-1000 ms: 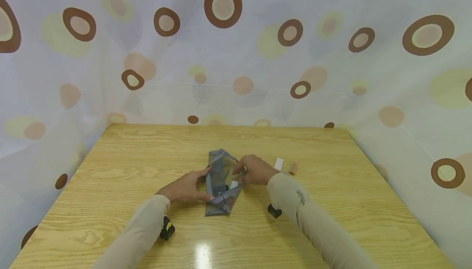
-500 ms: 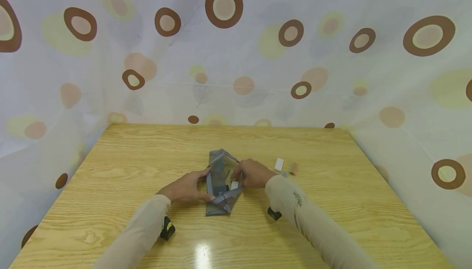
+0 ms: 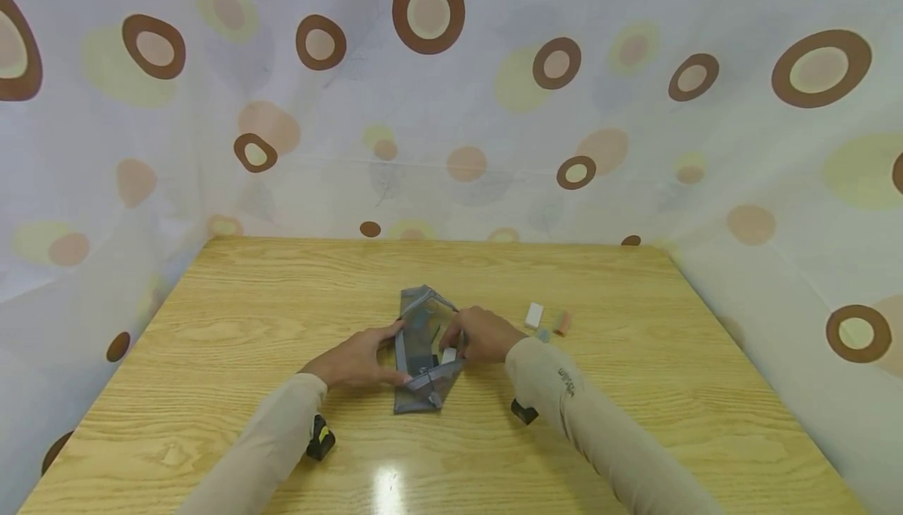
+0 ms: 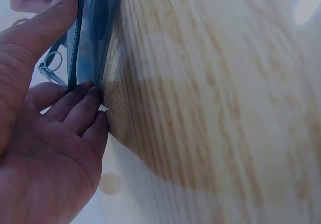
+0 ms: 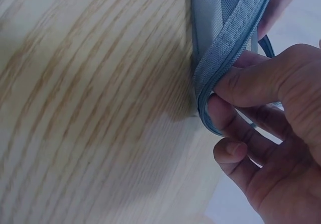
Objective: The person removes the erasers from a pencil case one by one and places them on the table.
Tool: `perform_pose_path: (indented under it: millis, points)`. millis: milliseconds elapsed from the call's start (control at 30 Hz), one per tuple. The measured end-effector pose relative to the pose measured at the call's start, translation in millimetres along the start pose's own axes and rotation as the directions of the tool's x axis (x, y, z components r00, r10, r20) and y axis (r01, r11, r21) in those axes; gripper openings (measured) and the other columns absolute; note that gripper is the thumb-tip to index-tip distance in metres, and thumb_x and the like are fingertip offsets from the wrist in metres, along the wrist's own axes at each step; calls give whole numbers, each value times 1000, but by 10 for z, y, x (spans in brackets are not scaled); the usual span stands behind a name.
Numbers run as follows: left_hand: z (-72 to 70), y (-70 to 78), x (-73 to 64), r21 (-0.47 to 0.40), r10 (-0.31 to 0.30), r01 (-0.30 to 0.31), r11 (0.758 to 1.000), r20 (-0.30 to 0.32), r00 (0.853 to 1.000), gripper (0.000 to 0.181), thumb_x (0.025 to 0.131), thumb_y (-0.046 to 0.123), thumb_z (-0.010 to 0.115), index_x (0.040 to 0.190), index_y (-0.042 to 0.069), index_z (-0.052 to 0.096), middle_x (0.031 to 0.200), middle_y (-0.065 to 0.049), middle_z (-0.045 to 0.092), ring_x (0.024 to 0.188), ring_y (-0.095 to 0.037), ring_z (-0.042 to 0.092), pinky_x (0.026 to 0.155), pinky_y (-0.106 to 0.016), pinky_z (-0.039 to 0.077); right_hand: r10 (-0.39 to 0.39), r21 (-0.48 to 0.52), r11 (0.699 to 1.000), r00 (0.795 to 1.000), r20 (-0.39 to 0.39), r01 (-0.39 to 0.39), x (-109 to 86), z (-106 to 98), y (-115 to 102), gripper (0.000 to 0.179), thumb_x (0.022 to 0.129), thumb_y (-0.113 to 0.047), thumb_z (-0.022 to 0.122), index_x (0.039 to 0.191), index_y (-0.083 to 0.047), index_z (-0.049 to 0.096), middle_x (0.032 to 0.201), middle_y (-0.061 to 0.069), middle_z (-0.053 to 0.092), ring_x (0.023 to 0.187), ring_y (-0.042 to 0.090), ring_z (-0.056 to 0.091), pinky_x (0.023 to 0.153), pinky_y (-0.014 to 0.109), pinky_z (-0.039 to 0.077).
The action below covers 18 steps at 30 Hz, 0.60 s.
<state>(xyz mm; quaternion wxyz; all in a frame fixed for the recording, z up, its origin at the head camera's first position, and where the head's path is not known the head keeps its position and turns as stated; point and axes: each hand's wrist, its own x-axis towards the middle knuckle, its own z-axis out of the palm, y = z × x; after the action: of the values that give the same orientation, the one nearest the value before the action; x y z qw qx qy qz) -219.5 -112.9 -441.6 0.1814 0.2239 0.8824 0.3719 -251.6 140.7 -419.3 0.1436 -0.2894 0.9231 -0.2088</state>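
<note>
Left hand [image 3: 357, 358] and right hand [image 3: 487, 335] pinch the grey-blue mesh zip pouch [image 3: 416, 344], the right having shifted slightly towards six o'clock, so this pouch seemingly remains spread.

Two hands [image 3: 356, 358] [image 3: 487, 335], one zippered pouch [image 3: 436, 384], three small loose pieces [image 3: 534, 315] [image 3: 562, 323] [image 3: 542, 335], one table [image 3: 282, 288]

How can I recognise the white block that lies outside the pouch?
On the wooden table, find the right hand gripping the grey pouch. Just right of that hand lie three small pieces; the white block is the plain one, unlike the orange-green piece and the bluish piece.
</note>
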Motion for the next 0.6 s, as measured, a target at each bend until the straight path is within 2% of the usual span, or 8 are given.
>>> perform_pose_path:
  millis: [267, 600]
  points:
    - [6, -29, 18, -1, 1, -1, 1000, -1, 1000, 100, 85, 37, 83, 160, 3, 26, 161, -22, 31, 148, -40, 29, 120, -54, 28, 34, -39, 999, 999, 13, -33, 19, 8, -42, 38, 78, 18, 74, 99, -13, 82, 101, 2, 76, 102, 23, 70, 89, 41, 58]
    - [0, -17, 21, -20, 8, -8, 1000, -1, 1000, 100, 86, 35, 84, 159, 1, 25, 160, -23, 31, 148, -40, 29, 120, -54, 28, 0, -89, 996, 1000, 15, 2, 25, 3, -46, 38, 76, 18, 76, 96, -13, 82, 99, 1, 76, 101, 22, 70, 87, 39, 59]
